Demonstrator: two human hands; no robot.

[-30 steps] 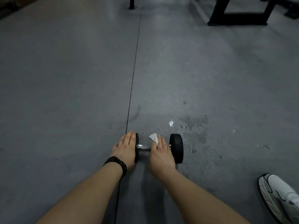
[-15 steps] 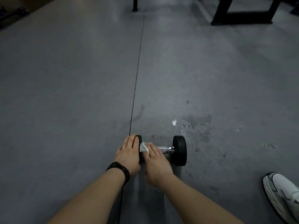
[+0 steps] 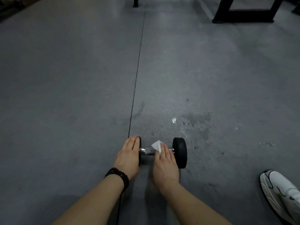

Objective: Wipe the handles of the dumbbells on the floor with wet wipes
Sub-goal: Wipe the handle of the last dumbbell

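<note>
A small dumbbell with black round heads and a shiny metal handle lies on the grey floor in front of me. My left hand rests flat over its left head and steadies it. My right hand presses a white wet wipe onto the right half of the handle; a corner of the wipe sticks out past my fingertips. The handle's left half shows bare between my hands.
Wet patches and droplets mark the floor beyond the dumbbell. A dark seam runs away across the floor. A white sneaker sits at the lower right. A black equipment frame stands at the far right, and a black post far ahead.
My right hand slid the wipe from the handle's right part to its left end, then back to the right. The left hand has stayed on the left head.
</note>
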